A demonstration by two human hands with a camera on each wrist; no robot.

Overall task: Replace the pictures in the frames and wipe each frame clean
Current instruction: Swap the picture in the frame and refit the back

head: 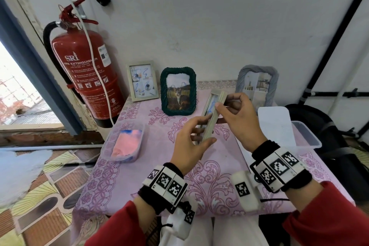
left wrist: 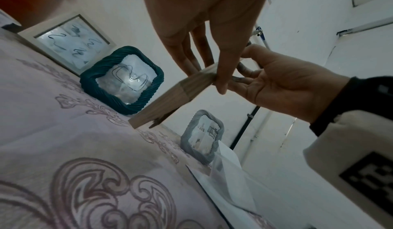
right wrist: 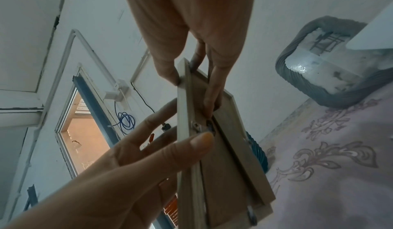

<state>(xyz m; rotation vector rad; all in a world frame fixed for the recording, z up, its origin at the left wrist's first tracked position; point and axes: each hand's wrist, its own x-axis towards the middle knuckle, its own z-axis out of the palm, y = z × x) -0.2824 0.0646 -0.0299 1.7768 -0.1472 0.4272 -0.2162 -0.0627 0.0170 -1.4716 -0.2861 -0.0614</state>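
Your right hand (head: 239,118) has its fingers (right wrist: 214,88) curled onto the back of the pale wooden frame (head: 211,118), thumb pinching the near edge, fingertips down by the small metal clip on the backing board. Your left hand (head: 189,142) grips the frame's lower end, thumb across the edge, the other fingers spread behind it. You're holding the frame edge-on and tilted, up off the surface (head: 209,175), between both hands; a sliver of blue picture shows at its front, though from this angle you can't quite tell what's on it.

Behind the frame, three more stand along the wall: a pale frame with scribbled glass (head: 142,80) at the left, a dark green rope frame (head: 178,91) with a cat photo beside it, and a grey rope frame (head: 257,84) to the right. A clear tub with a pink and blue cloth (head: 126,142) sits at your left, a clear container with white sheets (head: 287,126) at your right. A red fire extinguisher (head: 87,66) hangs on the wall.
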